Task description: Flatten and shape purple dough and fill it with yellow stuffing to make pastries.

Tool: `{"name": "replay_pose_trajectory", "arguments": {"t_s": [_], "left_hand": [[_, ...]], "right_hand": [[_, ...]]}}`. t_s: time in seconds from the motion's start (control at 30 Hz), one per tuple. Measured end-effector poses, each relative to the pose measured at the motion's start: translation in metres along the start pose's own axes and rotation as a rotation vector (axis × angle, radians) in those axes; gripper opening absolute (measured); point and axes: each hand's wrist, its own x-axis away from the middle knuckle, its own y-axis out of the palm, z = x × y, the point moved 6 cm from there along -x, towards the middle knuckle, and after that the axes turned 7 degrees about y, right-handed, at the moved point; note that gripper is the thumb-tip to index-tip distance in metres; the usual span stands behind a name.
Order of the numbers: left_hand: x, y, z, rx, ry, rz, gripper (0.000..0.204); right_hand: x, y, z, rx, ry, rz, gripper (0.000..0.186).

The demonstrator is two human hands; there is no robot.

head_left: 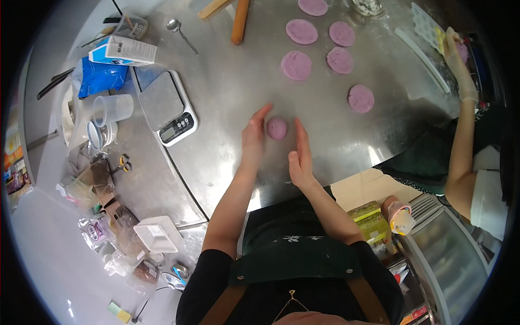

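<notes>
A round ball of purple dough sits on the steel worktable. My left hand stands on edge at the ball's left side, its fingers stretched forward. On the other side is my right hand, also on edge, its fingers straight and its thumb raised. A narrow gap shows between the ball and each palm, so neither hand holds it. Beyond my hands lie several flat purple dough discs, among them one disc ahead and another disc farther right.
To the left stands a kitchen scale; a spoon and a wooden rolling pin lie farther back. Clear plastic tubs, a carton and scissors are leftward. At right, a co-worker's gloved hand is by a mould tray.
</notes>
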Motion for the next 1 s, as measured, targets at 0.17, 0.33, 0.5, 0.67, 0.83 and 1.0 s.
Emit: {"name": "replay_pose_trajectory", "arguments": {"t_s": [0.17, 0.33, 0.5, 0.67, 0.83, 1.0], "left_hand": [[0.009, 0.015, -0.003, -0.146, 0.024, -0.051, 0.067], [0.033, 0.026, -0.002, -0.374, 0.052, -0.065, 0.066], [0.021, 0.025, -0.003, -0.278, -0.039, -0.071, 0.070], [0.022, 0.033, -0.008, -0.293, 0.074, -0.064, 0.067], [0.020, 0.029, -0.005, -0.091, -0.013, 0.052, 0.079], [0.033, 0.036, -0.004, -0.354, 0.118, -0.041, 0.063]], "right_hand": [[0.003, 0.027, -0.004, 0.041, -0.099, 0.013, 0.075], [-0.016, 0.020, 0.002, 0.122, -0.080, -0.002, 0.080], [-0.016, 0.013, -0.006, 0.032, -0.050, 0.030, 0.077], [-0.042, 0.017, -0.003, 0.060, -0.054, -0.038, 0.077], [-0.028, 0.009, -0.002, 0.057, -0.159, -0.003, 0.076], [-0.033, 0.015, -0.002, 0.081, -0.050, -0.053, 0.076]]}}
